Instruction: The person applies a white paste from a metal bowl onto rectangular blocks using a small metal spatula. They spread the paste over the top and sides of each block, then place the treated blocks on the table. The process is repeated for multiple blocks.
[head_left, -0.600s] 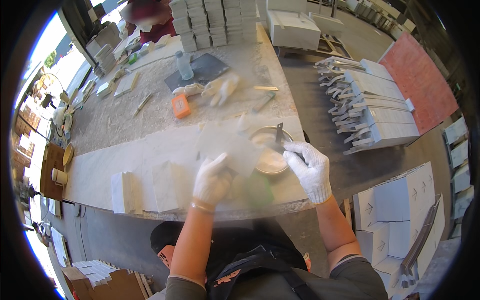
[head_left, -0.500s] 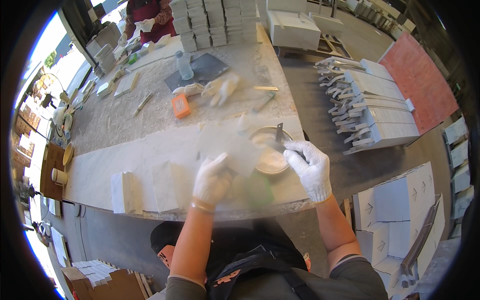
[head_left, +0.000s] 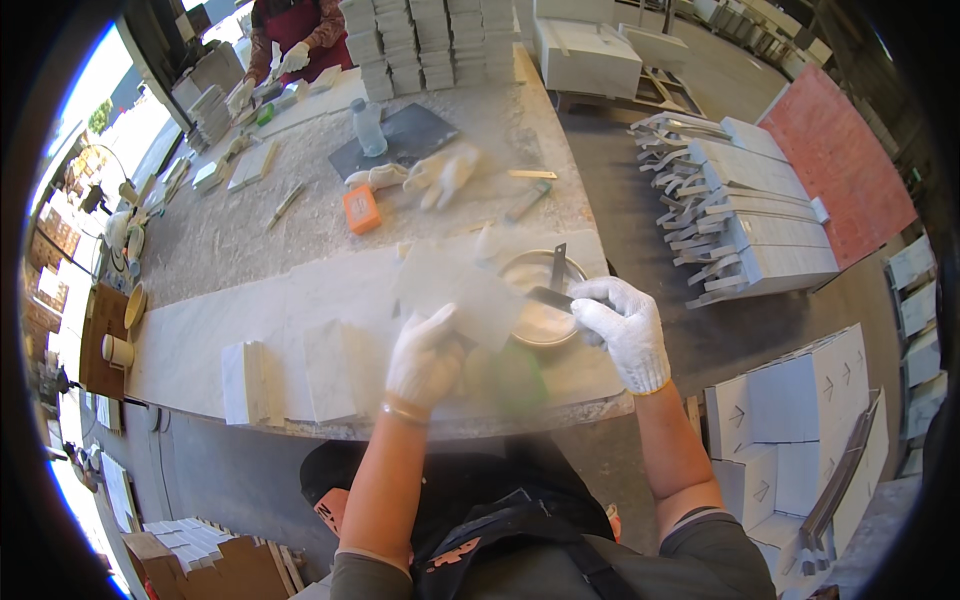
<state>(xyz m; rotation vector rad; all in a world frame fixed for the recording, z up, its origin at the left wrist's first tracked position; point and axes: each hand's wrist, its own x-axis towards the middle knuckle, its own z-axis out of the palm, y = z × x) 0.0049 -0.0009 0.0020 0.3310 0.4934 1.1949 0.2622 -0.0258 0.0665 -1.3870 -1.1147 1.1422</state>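
Note:
In a white knitted glove, my left hand (head_left: 422, 358) is closed on the near edge of a thin, pale grey-white tile (head_left: 468, 300), held tilted over the table. My right hand (head_left: 625, 328), gloved alike, grips a dark flat scraper blade (head_left: 550, 297) whose tip points at the tile's right edge. Just behind the blade is a round bowl (head_left: 577, 338) with whitish paste or powder in it; a second dark strip (head_left: 559, 262) stands in the bowl against its rim. A blurred green object (head_left: 515, 383) lies under the tile at the table's front. Haze softens the middle of the picture.
Two white tile stacks (head_left: 250, 385) stand left of my left hand. Farther back lie an orange block (head_left: 361, 210), a bottle (head_left: 368, 130) and loose gloves (head_left: 442, 178). Piled tiles (head_left: 425, 45) rise at the far edge. A co-worker (head_left: 295, 40) handles pieces at far left.
My right hand has shifted slightly right and down, and more of the scraper blade shows beside the tile. My left hand and the tile stay nearly still. The co-worker's hands have moved.

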